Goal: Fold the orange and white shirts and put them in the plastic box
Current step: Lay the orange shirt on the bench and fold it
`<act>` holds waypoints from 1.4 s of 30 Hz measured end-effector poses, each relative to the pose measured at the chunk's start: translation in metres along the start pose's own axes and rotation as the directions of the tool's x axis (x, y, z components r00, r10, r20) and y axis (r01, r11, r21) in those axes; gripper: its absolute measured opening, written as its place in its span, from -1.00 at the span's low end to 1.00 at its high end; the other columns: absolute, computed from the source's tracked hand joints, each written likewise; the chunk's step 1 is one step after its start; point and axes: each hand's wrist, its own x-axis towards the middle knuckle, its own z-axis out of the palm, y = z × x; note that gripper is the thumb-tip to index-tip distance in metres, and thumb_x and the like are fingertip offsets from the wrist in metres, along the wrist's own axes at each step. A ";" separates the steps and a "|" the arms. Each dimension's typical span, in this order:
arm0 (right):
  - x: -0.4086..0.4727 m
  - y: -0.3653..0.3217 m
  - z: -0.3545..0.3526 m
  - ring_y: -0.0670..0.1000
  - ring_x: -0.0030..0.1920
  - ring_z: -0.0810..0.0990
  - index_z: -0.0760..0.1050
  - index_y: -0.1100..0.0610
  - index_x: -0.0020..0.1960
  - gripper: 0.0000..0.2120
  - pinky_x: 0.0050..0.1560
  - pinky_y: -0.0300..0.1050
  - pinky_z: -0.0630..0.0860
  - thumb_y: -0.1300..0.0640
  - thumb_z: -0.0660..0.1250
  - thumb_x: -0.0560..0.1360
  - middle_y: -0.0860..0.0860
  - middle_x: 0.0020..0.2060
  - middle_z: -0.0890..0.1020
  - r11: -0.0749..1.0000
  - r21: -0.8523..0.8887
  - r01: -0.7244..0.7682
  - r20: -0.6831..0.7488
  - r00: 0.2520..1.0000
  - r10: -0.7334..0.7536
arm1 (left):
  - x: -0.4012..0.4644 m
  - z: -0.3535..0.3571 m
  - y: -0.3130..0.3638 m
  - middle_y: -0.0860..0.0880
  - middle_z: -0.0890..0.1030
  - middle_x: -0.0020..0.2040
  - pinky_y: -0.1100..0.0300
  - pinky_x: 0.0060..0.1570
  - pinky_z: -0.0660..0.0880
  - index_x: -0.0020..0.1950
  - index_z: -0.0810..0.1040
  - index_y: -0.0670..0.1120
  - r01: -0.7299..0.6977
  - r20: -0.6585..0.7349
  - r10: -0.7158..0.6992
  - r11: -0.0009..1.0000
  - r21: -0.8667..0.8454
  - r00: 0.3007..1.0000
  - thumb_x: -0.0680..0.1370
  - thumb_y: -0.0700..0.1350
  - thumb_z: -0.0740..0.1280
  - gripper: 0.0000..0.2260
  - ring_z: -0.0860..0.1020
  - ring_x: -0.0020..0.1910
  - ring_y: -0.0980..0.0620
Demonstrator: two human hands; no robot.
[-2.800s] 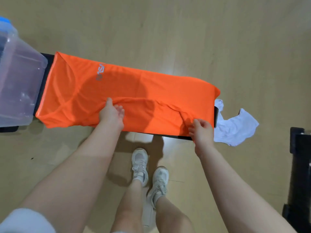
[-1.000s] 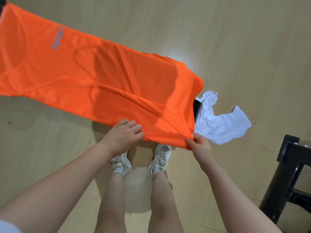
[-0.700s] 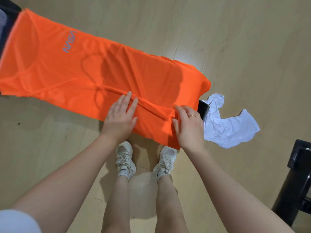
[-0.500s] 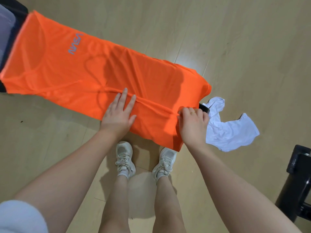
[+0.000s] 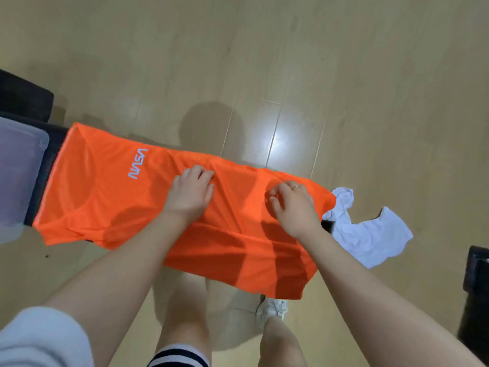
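Observation:
The orange shirt with a pale logo lies spread lengthwise over a narrow dark bench, and its near edge hangs over the front. My left hand rests at the shirt's middle, fingers curled into a crease of the cloth. My right hand is near the shirt's right end, with fingers and thumb curled and pinching the fabric. The white shirt lies crumpled at the bench's right end, partly under the orange one. The clear plastic box stands at the left end.
The bench stands on a wooden floor. A dark piece of furniture is at the right edge, and another dark object is behind the box. My legs and a white shoe are below the bench.
Both hands have moved from the shirt's near edge up onto its middle and now curl into the cloth. The view has shifted, bringing the box back in at the left.

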 end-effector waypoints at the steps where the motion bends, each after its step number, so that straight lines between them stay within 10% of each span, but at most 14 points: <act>1: 0.019 -0.008 -0.001 0.22 0.13 0.48 0.51 0.18 0.03 -0.84 0.14 0.06 0.40 0.16 0.21 0.51 0.18 0.04 0.58 0.999 0.037 0.006 -0.005 1.000 -0.006 | 0.020 -0.007 -0.006 -0.22 0.51 0.16 -0.09 0.09 0.40 0.25 0.48 -0.16 -0.026 0.009 0.026 1.000 -0.004 1.000 0.54 -0.08 0.19 -0.68 0.47 0.15 -0.25; 7: 0.114 -0.047 0.012 0.16 0.11 0.55 0.54 0.26 0.08 -0.80 0.03 -0.15 0.36 0.25 0.20 0.53 0.19 0.06 0.63 0.951 0.279 -0.137 0.162 0.982 0.094 | 0.115 -0.014 -0.050 -0.19 0.48 0.22 0.01 0.25 0.37 0.23 0.48 -0.11 -0.088 0.370 0.098 0.995 -0.043 0.924 0.59 -0.07 0.13 -0.73 0.43 0.26 -0.19; 12: 0.146 -0.049 0.024 0.07 0.16 0.54 0.55 0.15 0.13 -0.74 0.07 -0.17 0.39 0.05 0.22 0.54 0.11 0.12 0.62 0.968 0.143 -0.206 0.567 0.818 0.090 | 0.149 -0.013 -0.062 -0.10 0.51 0.31 0.21 0.21 0.33 0.27 0.50 -0.10 -0.056 0.635 0.141 0.987 -0.152 0.760 0.61 -0.07 0.11 -0.70 0.44 0.30 -0.06; 17: 0.150 -0.040 0.030 0.03 0.01 0.55 0.59 0.12 0.09 -0.71 0.03 -0.14 0.42 -0.04 0.26 0.51 0.06 0.00 0.63 0.949 0.060 -0.310 0.654 0.730 0.197 | 0.167 -0.006 -0.084 -0.06 0.55 0.22 0.14 0.18 0.37 0.19 0.53 -0.02 0.020 0.800 0.066 0.995 -0.097 0.597 0.55 0.16 0.16 -0.64 0.49 0.19 -0.05; 25: 0.149 -0.037 0.003 0.02 -0.19 0.47 0.59 0.15 -0.05 -0.87 -0.29 -0.15 0.32 0.15 0.38 0.42 0.04 -0.25 0.54 0.976 0.011 -0.217 0.565 0.807 0.173 | 0.168 -0.021 -0.110 -0.07 0.48 -0.20 0.18 -0.19 0.31 -0.26 0.42 0.00 0.225 0.583 0.230 0.766 -0.603 0.780 0.43 -0.06 0.38 -0.84 0.39 -0.22 0.07; 31: 0.128 -0.045 -0.023 0.15 -0.07 0.51 0.51 0.17 0.04 -0.83 -0.14 -0.06 0.41 0.17 0.26 0.48 0.14 -0.07 0.58 0.982 -0.152 -0.115 0.276 0.949 0.154 | 0.146 -0.054 -0.094 0.07 0.25 -0.41 0.40 -0.39 0.24 -0.30 0.28 0.05 -0.053 0.138 0.216 0.695 -0.717 0.967 0.44 -0.13 0.33 -0.76 0.31 -0.47 0.27; 36: 0.059 -0.051 -0.018 0.19 -0.24 0.61 0.51 0.16 -0.11 -0.91 -0.16 -0.04 0.36 0.15 0.29 0.43 0.11 -0.23 0.60 0.844 -0.527 0.099 0.075 0.995 -0.070 | 0.099 -0.064 -0.097 -0.02 0.52 -0.26 0.35 -0.21 0.35 0.02 0.53 -0.06 -0.289 0.131 0.405 0.810 -0.511 0.905 0.33 -0.06 0.34 -0.73 0.43 -0.29 0.19; 39: 0.009 -0.044 -0.004 0.10 -0.36 0.60 0.54 0.08 -0.18 -0.83 -0.17 -0.06 0.29 0.18 0.20 0.31 0.03 -0.36 0.58 0.798 -0.587 0.137 0.056 0.990 -0.129 | 0.056 -0.053 -0.097 -0.17 0.59 -0.23 0.04 -0.25 0.52 -0.13 0.56 -0.13 -0.491 0.219 0.513 0.858 -0.151 0.830 0.27 -0.23 0.28 -0.79 0.59 -0.21 -0.17; 42: -0.022 -0.033 0.011 0.17 0.16 0.53 0.40 0.09 0.31 -0.56 0.07 -0.01 0.44 0.24 0.21 0.43 0.11 0.17 0.54 0.924 -0.372 0.088 0.243 0.970 0.006 | 0.015 -0.046 -0.085 -0.15 0.58 -0.08 0.01 -0.14 0.48 0.02 0.53 -0.07 -0.459 0.441 0.357 0.876 0.148 0.824 0.37 -0.13 0.30 -0.77 0.58 -0.05 -0.20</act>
